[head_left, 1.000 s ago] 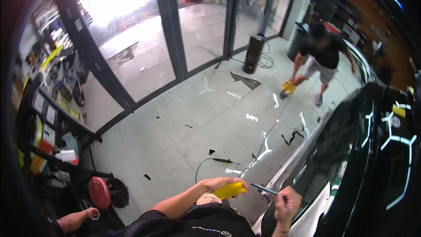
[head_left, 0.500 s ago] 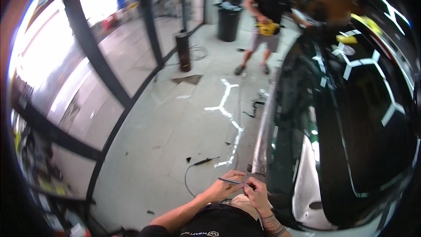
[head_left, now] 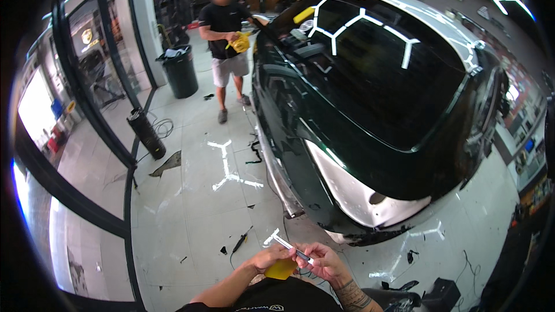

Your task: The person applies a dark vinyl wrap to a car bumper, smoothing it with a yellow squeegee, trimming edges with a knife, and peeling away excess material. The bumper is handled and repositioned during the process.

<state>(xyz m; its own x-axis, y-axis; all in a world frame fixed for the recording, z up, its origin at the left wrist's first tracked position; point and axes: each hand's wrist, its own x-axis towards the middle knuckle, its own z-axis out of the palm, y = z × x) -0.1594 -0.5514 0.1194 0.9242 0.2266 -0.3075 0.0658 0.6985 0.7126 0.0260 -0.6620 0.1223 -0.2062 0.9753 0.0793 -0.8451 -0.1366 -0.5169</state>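
Both my hands are close together in front of my body, low in the view. My left hand (head_left: 267, 257) is closed on a flat yellow squeegee (head_left: 281, 268), which hangs below the fingers. Its fingertips also touch a slim silver utility knife (head_left: 284, 242) that slants up to the left. The fingers of my right hand (head_left: 325, 262) pinch the knife's lower end. I cannot make out whether a blade is out. Beyond my hands stands a dark green car (head_left: 295, 164), its glossy rear toward me, with a pale bare corner panel (head_left: 347, 188).
A co-worker (head_left: 225, 29) stands by the car's far side with a yellow cloth (head_left: 239, 42). A black bin (head_left: 179, 74) and a dark cylinder (head_left: 145, 133) stand near the glass partition. A thin corded tool (head_left: 240, 241) and dark scraps lie on the pale floor. A black box (head_left: 442, 296) sits lower right.
My view has swung right and up, so more of the car shows. The yellow squeegee now shows under my left hand. The right hand has turned, its fingers at the knife's end.
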